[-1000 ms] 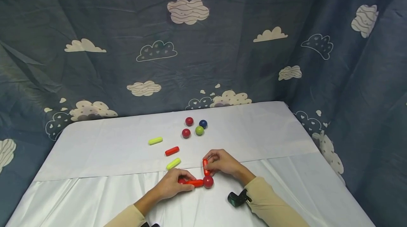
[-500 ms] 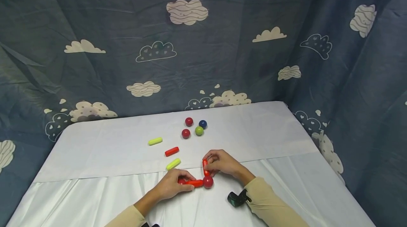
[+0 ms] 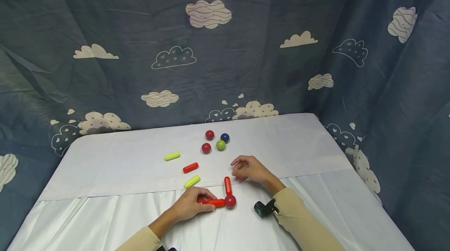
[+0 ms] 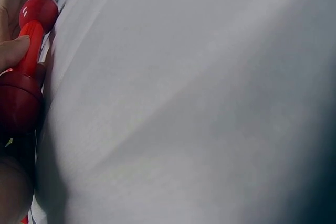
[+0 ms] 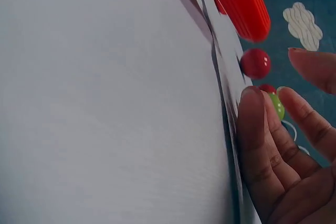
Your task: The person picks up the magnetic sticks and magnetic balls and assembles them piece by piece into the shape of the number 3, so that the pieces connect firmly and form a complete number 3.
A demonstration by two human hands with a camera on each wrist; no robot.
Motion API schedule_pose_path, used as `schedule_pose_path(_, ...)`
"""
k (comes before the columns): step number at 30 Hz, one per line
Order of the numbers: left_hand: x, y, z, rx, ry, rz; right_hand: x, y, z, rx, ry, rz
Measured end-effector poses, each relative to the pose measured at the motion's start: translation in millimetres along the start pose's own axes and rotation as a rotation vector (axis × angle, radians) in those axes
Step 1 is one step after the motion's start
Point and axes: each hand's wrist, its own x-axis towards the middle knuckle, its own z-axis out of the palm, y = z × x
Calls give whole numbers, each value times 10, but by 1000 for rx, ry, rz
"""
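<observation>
My left hand (image 3: 191, 203) pinches a ridged red rod (image 3: 217, 203) low on the white cloth. A red ball (image 3: 230, 201) sits at the rod's right end; another red ball (image 4: 18, 103) at its other end is partly covered by the hand in the head view. From the right ball a second red rod (image 3: 228, 185) points away toward the back, touching the ball. My right hand (image 3: 251, 169) hovers just right of that rod's far end, fingers loosely bent and holding nothing. In the right wrist view the second rod (image 5: 239, 3) stands apart from the fingertips.
A yellow-green rod (image 3: 191, 181), a red rod (image 3: 190, 167) and another yellow-green rod (image 3: 172, 156) lie left of centre. Farther back sit two red balls (image 3: 206, 148), a green ball (image 3: 220, 145) and a blue ball (image 3: 225, 138). A cloud-patterned curtain (image 3: 246, 67) hangs behind the table.
My right hand has let go of the second red rod and moved slightly back and to the right. That rod stays against the ball. The left hand has kept its hold.
</observation>
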Motion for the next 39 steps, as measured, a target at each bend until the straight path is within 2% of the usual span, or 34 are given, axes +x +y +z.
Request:
schedule_pose_path(7,1,4,-4,-19,-2,-13,252,-81,-114,-42,131,49)
schedule_pose_path(17,8,3,8,-30,3,-16,642,-117,-230,-20,245,-27)
schedule_pose_path(21,5,2,4,-37,-1,-21,775,-124,-248,-5,278,-32)
schedule_pose_path(26,1,3,-4,-37,-5,-29,899,-150,-270,0,276,-36)
schedule_pose_path(30,4,2,-10,-35,-7,-29,978,-185,-294,-52,264,-24)
schedule_pose_path(35,7,-17,-6,-35,-11,-8,1063,-210,-321,-155,190,-42)
schedule_pose_path(39,8,-31,-2,-40,-13,3,1113,-204,-341,-196,130,-49)
